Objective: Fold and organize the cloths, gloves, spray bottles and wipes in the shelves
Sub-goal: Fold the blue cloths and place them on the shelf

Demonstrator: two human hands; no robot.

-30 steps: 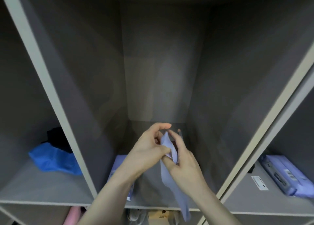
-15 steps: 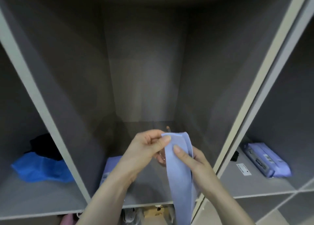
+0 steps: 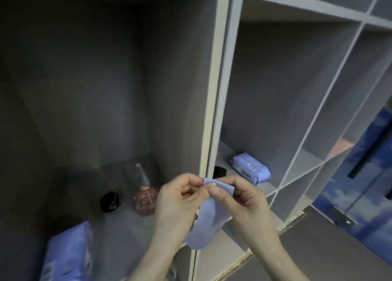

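Head view is showing both my hands raised in front of the shelf divider (image 3: pixel 209 111), my left hand (image 3: pixel 180 198) and right hand (image 3: pixel 244 198) pinching the top edge of a pale blue glove (image 3: pixel 209 219) that is hanging between them. It is looking light, limp and probably slippery, so I am judging the cuff edge the best hold.

cloth (image 3: pixel 206 217): pale lilac, thin and limp; top edge pinched at frame centre by left hand (image 3: pixel 178 204) and right hand (image 3: pixel 244 204), rest hanging down.
wipes pack, right (image 3: pixel 251 170): lilac pack lying flat on the shelf right of centre.
wipes pack, lower left (image 3: pixel 67 253): lilac, at the compartment's front.
spray bottle (image 3: pixel 146 196): pinkish clear body, upright, centre-left shelf.
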